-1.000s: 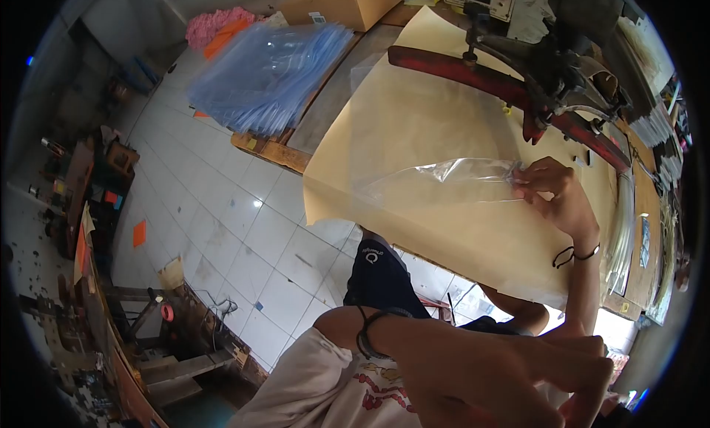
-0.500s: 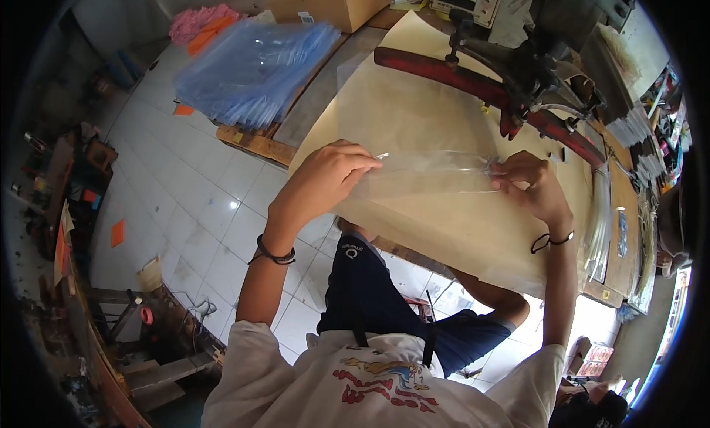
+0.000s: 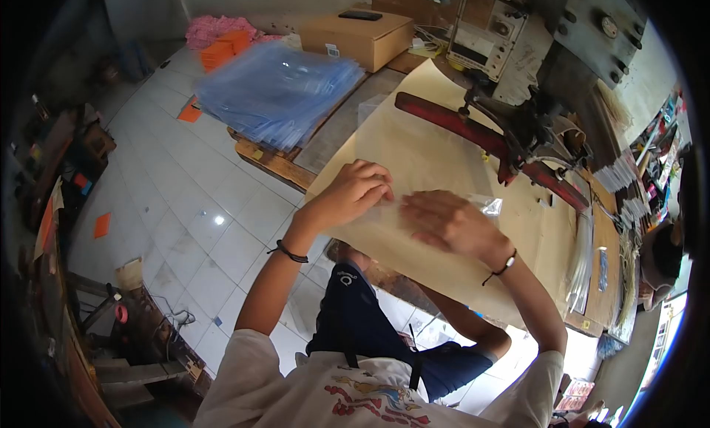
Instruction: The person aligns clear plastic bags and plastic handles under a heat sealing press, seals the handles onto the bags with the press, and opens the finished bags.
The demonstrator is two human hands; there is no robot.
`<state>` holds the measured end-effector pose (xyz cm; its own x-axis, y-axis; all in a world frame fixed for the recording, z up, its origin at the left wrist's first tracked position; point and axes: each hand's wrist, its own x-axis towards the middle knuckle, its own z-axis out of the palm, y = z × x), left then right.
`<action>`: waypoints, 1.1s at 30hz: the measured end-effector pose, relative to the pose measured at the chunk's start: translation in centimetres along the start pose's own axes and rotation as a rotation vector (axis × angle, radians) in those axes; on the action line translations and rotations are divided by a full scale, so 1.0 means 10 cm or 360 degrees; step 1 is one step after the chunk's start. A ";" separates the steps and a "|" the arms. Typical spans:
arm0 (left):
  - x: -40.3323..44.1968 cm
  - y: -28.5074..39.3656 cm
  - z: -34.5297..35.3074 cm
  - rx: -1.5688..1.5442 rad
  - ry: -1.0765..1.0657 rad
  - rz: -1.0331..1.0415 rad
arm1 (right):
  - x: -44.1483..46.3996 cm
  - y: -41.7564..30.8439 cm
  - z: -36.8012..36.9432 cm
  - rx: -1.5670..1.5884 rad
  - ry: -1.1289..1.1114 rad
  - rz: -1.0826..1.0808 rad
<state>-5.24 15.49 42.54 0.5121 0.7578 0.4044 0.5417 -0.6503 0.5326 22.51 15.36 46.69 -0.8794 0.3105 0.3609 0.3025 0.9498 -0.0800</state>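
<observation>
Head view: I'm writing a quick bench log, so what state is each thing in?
Brown paper: spread out
Clear film: lying over the paper, shiny crease beside the right hand
Left hand: fingers curled at the film, grip unclear
Right hand: open, back upward, blurred
Blue plastic sheets: stacked, edges uneven
Cardboard box: closed, dark flat object on top
Red bar: across the paper, contact unclear

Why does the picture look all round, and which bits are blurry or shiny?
In the head view, black corners frame a curved scene, probably from a very wide lens; in the head view, the right hand looks smeared, likely motion blur; in the head view, clear plastic beside it glints and the tiled floor has a glare spot.
</observation>
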 end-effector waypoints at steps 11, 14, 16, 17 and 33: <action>-0.20 0.03 0.02 -0.0265 0.0607 -0.0090 | 0.18 0.10 0.33 0.0349 -0.0128 0.0030; -0.24 0.07 -0.09 -0.0351 0.0344 -0.0081 | 0.16 0.12 0.35 0.0350 -0.0058 0.0003; -0.21 0.07 -0.13 -0.0416 0.0234 -0.0114 | 0.15 0.12 0.35 0.0399 -0.0045 0.0019; -0.17 0.05 -0.17 -0.0411 0.0165 -0.0146 | 0.15 0.13 0.35 0.0417 -0.0043 0.0023; -0.10 0.00 -0.17 0.0065 0.0288 -0.0144 | 0.13 0.14 0.39 0.0419 0.0028 0.0049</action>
<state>-6.85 14.81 43.43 0.3337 0.8082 0.4852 0.6086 -0.5778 0.5439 20.32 17.29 43.43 -0.8640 0.3407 0.3708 0.2208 0.9181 -0.3290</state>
